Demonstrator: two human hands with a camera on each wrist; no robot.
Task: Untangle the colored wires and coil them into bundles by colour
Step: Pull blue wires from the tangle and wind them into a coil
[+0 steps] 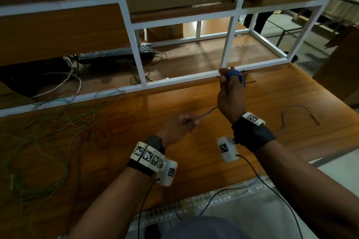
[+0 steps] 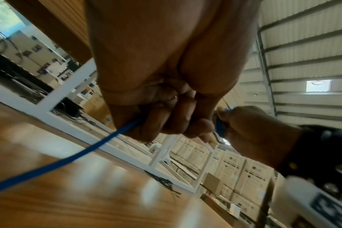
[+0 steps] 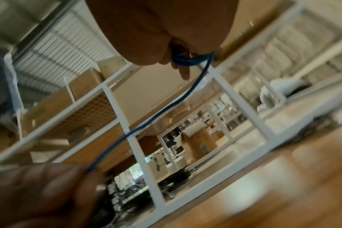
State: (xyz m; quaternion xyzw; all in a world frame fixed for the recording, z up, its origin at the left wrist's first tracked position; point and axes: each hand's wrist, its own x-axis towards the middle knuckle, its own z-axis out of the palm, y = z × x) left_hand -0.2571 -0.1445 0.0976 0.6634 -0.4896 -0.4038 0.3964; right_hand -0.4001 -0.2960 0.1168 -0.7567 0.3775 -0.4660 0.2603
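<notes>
Both hands hold thin blue wire (image 1: 234,73), looped round right fingers (image 1: 227,75).

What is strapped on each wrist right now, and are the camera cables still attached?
Both forearms are bare. Each wrist carries a black strap with white blocks bearing black-and-white square markers, plus a white camera housing. A thin black cable trails from each housing toward the body.

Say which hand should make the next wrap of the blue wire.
Left. The left hand grips the free run of the blue wire. The right hand already has coils around its fingers, so it serves as the spool.
</notes>
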